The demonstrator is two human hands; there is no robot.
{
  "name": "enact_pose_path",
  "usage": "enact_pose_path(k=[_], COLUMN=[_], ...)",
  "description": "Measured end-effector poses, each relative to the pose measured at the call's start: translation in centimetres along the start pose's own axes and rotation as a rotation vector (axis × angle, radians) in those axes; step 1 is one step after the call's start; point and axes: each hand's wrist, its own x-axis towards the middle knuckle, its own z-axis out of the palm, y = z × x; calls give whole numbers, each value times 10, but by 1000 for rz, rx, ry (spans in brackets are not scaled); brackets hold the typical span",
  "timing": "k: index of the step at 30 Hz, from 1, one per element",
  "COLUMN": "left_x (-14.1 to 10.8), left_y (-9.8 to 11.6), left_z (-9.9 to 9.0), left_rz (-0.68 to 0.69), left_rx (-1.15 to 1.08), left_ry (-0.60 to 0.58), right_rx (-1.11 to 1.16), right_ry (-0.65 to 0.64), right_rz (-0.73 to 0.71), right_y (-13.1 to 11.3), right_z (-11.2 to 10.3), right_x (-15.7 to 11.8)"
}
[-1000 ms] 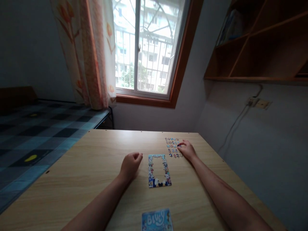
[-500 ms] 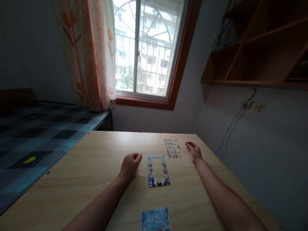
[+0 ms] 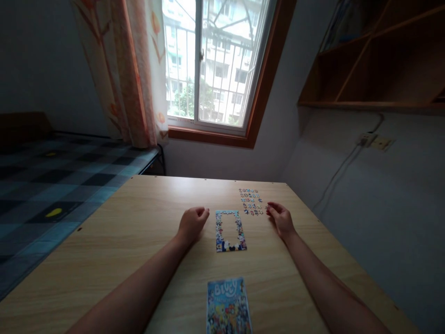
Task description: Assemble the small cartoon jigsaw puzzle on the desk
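My right hand [image 3: 281,220] pinches a small puzzle piece [image 3: 267,208] between thumb and fingertips, just right of the near rows of loose puzzle pieces [image 3: 251,200]. Those pieces lie apart in several short rows on the wooden table. Resting in a loose fist, my left hand [image 3: 193,223] is to the left of the partly assembled puzzle [image 3: 219,232], not touching it. The puzzle is a joined rectangular border around a bare middle. Closer to me lies a colourful picture sheet [image 3: 228,306] lettered "Bluey"; its lower edge is cut off.
The wooden table [image 3: 167,278] reaches towards a window [image 3: 208,69] with a curtain [image 3: 128,79]. A bed with a checked cover [image 3: 86,171] stands at the left. On the right wall are a shelf [image 3: 382,69] and a socket with a cord [image 3: 367,139].
My view has tilted down, showing more of the picture sheet. Beside the loose pieces, my right hand has come towards the nearer rows. My left hand stays in a fist by the puzzle.
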Motion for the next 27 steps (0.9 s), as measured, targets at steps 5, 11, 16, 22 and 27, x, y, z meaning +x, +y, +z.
enact_pose_path(k=[5, 11, 16, 22, 27], left_x=[-11, -24, -31, -35, -38], left_y=[10, 24, 31, 38, 44], left_z=[2, 7, 13, 16, 15], left_rz=[295, 593, 794, 901, 918], left_rx=[149, 227, 258, 286, 297], left_ry=[-116, -220, -194, -165, -166], right_rx=[-374, -512, -422, -285, -206], right_ry=[-338, -575, -634, -705, -775], right_rz=[-277, -416, -355, -172, -54], right_y=[-19, -42, -46, -42, -37], right_z=[20, 41, 47, 51, 51], right_x=[-37, -77, -84, -85, -86])
